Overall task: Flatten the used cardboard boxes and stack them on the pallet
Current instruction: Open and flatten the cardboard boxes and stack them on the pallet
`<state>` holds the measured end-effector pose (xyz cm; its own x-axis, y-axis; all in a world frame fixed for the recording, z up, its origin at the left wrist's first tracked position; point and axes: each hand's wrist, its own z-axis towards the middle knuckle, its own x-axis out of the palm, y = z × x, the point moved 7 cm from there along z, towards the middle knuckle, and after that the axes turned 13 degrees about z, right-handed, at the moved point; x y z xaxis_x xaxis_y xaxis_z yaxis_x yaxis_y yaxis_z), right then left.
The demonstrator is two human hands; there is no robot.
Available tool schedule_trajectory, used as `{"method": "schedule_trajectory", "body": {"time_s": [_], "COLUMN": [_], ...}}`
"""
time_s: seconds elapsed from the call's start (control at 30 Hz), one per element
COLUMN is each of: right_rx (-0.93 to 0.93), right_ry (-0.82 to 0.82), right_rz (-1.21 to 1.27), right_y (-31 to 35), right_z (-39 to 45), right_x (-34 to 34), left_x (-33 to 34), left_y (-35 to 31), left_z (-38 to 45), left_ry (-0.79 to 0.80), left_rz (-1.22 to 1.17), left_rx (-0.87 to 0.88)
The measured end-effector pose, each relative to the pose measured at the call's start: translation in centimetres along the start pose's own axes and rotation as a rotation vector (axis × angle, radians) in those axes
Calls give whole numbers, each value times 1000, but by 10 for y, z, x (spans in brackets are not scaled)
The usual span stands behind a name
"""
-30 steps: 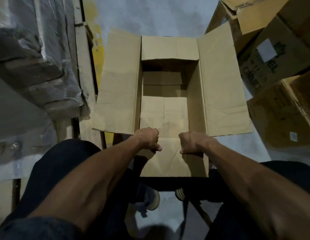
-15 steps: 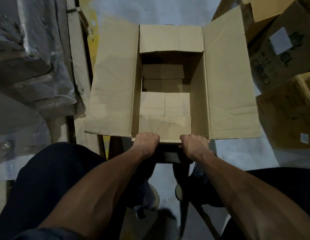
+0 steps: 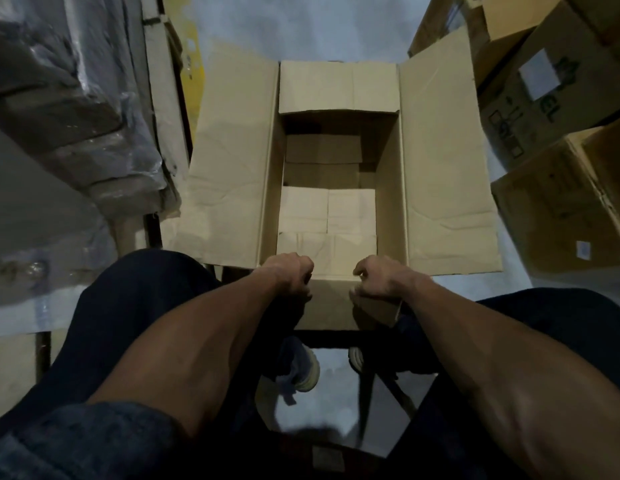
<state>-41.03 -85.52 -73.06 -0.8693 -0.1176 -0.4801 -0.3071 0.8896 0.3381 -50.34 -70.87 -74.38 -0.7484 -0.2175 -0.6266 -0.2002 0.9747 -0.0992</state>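
Fingers of left hand [image 3: 289, 277] and right hand [image 3: 377, 280] curled tight, gripping near flap [image 3: 331, 304] of open cardboard box [image 3: 440, 174].

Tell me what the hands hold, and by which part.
Both the left hand and right hand grip the open cardboard box by its near flap.

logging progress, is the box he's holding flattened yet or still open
Still open: the cardboard box stands with flaps spread and its inside visible; both hands grip the near flap.

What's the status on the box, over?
Left hand and right hand grip the near flap. Open box not yet flattened. Other boxes crowd its right.
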Motion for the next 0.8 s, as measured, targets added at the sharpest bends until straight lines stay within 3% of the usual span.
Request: {"method": "schedule_trajectory", "body": {"time_s": [0.03,0.1,0.2,0.27,0.4,0.47,0.57,0.7,0.8], "right_rx": [-15,-33,-22,-27,32,71,128,230,273], "right_ry": [-42,-278,-691,-799,-784,-765,-715,-725,-687], "right_rz": [76,190,99,19,211,364,511,604,572], "right_y": [2,1,-3,-5,-26,-38,-47,-58,-55], "right_z": [-2,-6,-10,1,47,68,94,107,109], "right_x": [-13,-52,-109,-132,-145,-138,-124,-121,-120], "left_x": [-4,-18,-42,-61,-103,-119,-145,-175,-199], "left_y": [2,7,20,33,53,56,53,60,64], "left_z": [2,6,23,41,70,87,117,157,175], "left_ry": [6,-2,-87,-182,-357,-368,-310,-309,-344], "left_rz": [-46,-128,-288,-477,-1142,-1478,-1961,-2375,-2553], "left_rx": [5,13,-23,-92,-253,-311,-253,-189,-136]}}
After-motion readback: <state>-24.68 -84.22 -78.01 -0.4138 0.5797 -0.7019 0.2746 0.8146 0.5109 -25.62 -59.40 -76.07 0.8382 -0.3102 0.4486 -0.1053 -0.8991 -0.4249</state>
